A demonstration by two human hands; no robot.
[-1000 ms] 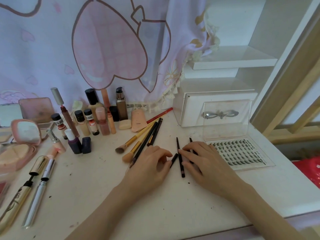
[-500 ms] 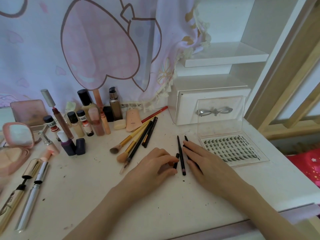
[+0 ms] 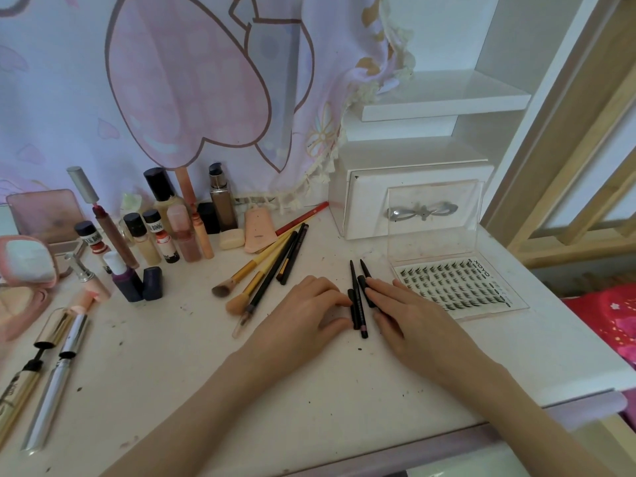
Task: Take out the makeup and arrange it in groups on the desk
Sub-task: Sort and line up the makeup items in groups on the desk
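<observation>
Several thin black makeup pencils (image 3: 358,297) lie side by side on the white desk (image 3: 309,380), between my two hands. My left hand (image 3: 303,315) rests on the desk to their left, its fingertips touching the nearest pencil. My right hand (image 3: 409,318) lies flat to their right, straight fingers pressing against the pencils. To the left lie brushes and longer pencils (image 3: 265,273). Bottles and tubes (image 3: 165,232) stand at the back left.
An open clear case of false lashes (image 3: 457,287) lies just right of my right hand. A white drawer box (image 3: 406,197) stands behind it. Compacts (image 3: 24,266) and mascara tubes (image 3: 51,366) sit at the far left. A pink curtain hangs behind.
Both hands have pushed the black pencils closer together into a tight row. The hands have barely shifted on the desk.
</observation>
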